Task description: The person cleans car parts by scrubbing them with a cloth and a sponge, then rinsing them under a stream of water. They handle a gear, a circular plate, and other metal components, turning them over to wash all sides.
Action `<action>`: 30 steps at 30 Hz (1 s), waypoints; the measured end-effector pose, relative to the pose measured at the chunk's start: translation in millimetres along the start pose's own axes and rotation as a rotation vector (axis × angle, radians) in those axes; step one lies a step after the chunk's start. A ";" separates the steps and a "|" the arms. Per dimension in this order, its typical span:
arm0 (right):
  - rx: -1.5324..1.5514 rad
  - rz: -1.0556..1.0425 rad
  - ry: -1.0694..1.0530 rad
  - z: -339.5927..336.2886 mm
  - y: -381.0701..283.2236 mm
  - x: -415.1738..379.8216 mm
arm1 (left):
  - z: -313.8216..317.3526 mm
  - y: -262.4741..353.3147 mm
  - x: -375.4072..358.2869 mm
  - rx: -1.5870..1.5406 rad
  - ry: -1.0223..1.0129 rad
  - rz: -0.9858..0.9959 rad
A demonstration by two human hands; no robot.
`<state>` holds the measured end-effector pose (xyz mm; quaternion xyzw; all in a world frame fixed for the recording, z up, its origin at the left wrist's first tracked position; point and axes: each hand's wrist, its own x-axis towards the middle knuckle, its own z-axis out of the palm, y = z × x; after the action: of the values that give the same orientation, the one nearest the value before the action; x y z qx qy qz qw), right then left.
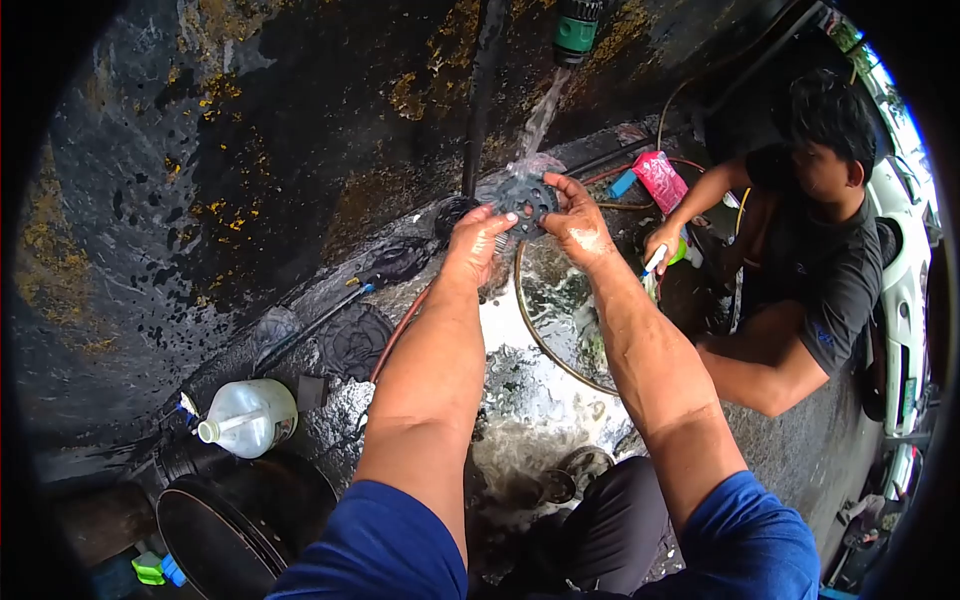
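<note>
Water (pixel 543 112) pours from the green nozzle (pixel 575 36) onto the dark part (pixel 520 193), which the fingers of our left hand (pixel 471 246) and right hand (pixel 582 230) grasp above the wet floor (pixel 510 370), near the stained wall (pixel 330 130).

The fingers of the left hand (pixel 472 246) and right hand (pixel 582 228) hide parts of the rim of a dark grey, round, holed disc (pixel 519 194), and splashing water blurs its far edge. Above the disc, a green-and-black hose connector (pixel 575 32) is cut off by the view's top edge. Below the disc, round dark objects (pixel 583 466) sit partly sunk in murky, foamy water (pixel 512 448), too unclear to identify.
</note>
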<state>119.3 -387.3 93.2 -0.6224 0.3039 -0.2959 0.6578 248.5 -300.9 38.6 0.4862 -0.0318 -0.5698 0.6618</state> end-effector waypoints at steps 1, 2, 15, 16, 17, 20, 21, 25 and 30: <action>-0.069 0.023 0.032 -4.7 0.0 -0.9 | 0.3 5.9 4.3 0.088 -0.098 0.138; -0.068 0.021 0.034 -5.8 1.9 -1.3 | 1.4 12.7 9.1 0.177 -0.197 0.277; 0.347 0.524 0.035 22.7 11.7 30.2 | 24.7 54.9 2.9 0.728 -0.132 0.351; 0.350 0.526 0.032 28.5 11.0 33.4 | 23.2 57.6 -4.3 0.583 -0.112 0.285; 0.356 0.545 0.020 34.1 10.2 36.4 | 21.4 60.1 -11.8 0.436 -0.090 0.219; 0.342 0.561 0.026 52.2 7.0 41.3 | 8.0 61.8 -15.2 0.185 -0.041 0.141; 0.384 0.575 0.035 55.1 7.3 43.3 | 2.3 61.1 -12.3 0.134 -0.037 0.105; 0.495 0.638 0.079 61.4 5.7 48.8 | -11.4 46.1 -5.5 0.090 0.018 0.019; 0.718 0.390 0.157 59.0 22.9 51.5 | -10.3 31.9 -1.9 0.150 0.116 -0.088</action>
<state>197.9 -388.0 71.1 -0.2597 0.3427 -0.2993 0.8518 277.1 -297.0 55.8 0.5674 -0.0147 -0.5654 0.5985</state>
